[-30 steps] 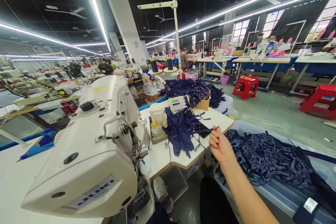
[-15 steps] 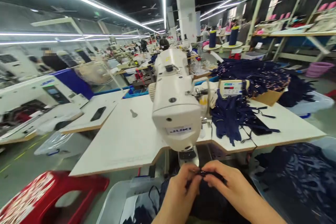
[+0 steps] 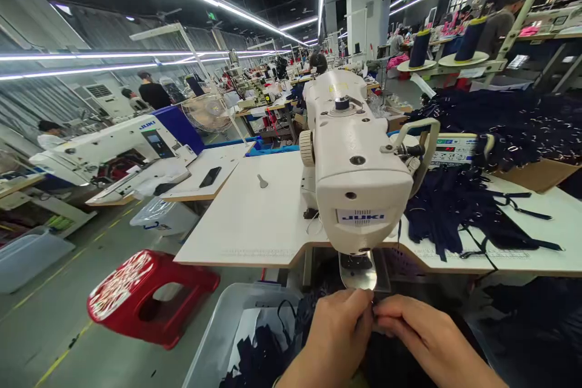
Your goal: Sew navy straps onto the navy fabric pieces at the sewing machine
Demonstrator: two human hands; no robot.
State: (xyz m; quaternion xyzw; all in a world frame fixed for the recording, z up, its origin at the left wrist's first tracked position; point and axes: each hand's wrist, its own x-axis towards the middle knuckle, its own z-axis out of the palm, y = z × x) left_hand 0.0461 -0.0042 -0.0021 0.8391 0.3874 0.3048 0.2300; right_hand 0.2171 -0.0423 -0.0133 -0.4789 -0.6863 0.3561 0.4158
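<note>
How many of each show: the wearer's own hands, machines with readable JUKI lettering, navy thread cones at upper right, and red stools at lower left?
Own hands (left hand, right hand): 2
JUKI-lettered machines: 2
Navy thread cones, upper right: 2
Red stool, lower left: 1
Total: 7

The left hand (image 3: 339,330) and right hand (image 3: 425,330) are hiding most of the dark piece (image 3: 373,302) between their fingertips (its shape is escaping any reading); the bottom edge is cutting off the clear bin (image 3: 211,339); the right edge is cropping the dark heap (image 3: 536,321); the sewing machine (image 3: 364,191) is blocking some tabletop (image 3: 254,218); a far-off worker (image 3: 398,43) is appearing too small to make out.
</note>
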